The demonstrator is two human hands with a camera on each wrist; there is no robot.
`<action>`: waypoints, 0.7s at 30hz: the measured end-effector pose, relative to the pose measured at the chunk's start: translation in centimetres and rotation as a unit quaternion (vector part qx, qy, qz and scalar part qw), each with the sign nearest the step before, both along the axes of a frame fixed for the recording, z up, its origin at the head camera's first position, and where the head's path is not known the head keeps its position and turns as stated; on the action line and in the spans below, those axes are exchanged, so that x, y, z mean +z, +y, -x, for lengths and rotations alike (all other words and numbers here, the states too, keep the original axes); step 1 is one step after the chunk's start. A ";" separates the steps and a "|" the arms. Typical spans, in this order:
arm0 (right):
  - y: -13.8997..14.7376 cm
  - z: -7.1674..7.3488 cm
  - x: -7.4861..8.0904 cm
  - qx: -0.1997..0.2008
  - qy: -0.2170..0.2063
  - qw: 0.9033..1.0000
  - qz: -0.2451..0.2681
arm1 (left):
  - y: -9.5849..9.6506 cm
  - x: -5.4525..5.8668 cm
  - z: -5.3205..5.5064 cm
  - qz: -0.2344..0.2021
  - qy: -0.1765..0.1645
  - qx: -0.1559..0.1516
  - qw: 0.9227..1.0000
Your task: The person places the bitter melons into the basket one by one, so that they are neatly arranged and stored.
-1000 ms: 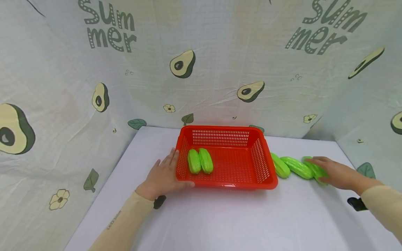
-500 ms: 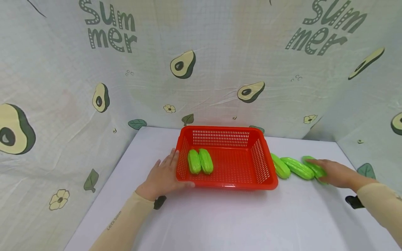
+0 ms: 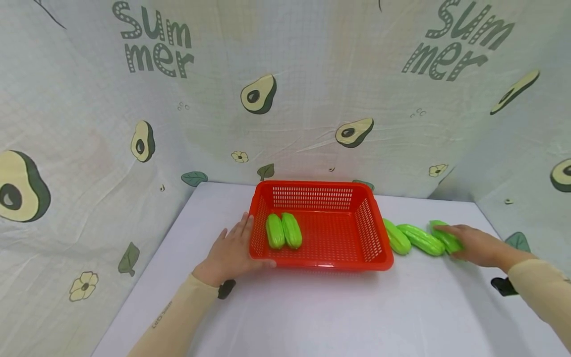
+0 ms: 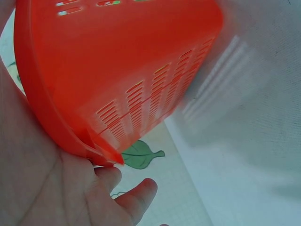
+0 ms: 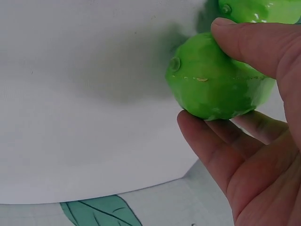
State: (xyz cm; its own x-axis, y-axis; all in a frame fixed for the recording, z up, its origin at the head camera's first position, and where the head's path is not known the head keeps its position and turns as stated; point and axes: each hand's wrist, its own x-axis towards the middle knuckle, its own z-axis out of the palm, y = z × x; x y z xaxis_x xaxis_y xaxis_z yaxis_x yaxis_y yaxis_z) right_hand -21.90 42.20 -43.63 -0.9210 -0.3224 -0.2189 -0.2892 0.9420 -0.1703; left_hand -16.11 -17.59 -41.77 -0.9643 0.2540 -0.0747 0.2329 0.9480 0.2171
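Note:
My left hand rests against the left end of a red plastic basket, its fingers along the side and the thumb along the front rim. The left wrist view shows the palm at the basket's rim, fingers extended. Two light-green cucumbers lie side by side in the basket's left part. Right of the basket, my right hand holds another green cucumber on the table. From the right wrist, the thumb is on one side of this cucumber and the fingers on the other.
Two more cucumbers lie between the basket and my right hand: one against the basket, partly hidden by it, and one in the middle. The white table meets a printed cloth wall behind and at both sides.
My right hand has shifted slightly left and closed round the rightmost cucumber, which has turned a little. The left hand and the basket have stayed in place.

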 end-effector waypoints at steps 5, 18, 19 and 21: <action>0.3 0.1 1.2 0.002 0.019 1.000 -0.014 | 0.0 0.0 0.0 -0.001 0.000 -0.002 1.000; -4.2 1.0 9.4 0.050 0.090 0.995 -0.003 | -0.1 0.1 -0.1 -0.010 0.006 -0.003 1.000; -5.0 1.0 10.2 0.055 0.093 0.994 0.000 | -0.1 0.1 -0.1 -0.008 0.006 -0.002 1.000; -6.6 1.0 11.7 0.069 0.097 0.993 0.008 | -0.1 0.0 -0.1 -0.006 0.006 -0.003 1.000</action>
State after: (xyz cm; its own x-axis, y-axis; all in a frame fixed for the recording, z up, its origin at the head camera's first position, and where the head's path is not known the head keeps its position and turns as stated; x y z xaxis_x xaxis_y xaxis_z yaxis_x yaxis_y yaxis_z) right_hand -22.94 35.63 -31.95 -0.8926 -0.4495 -0.0359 -0.4433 0.8892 -0.1130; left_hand -16.04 -17.74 -41.77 -0.9638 0.2598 -0.0600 0.2405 0.9441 0.2255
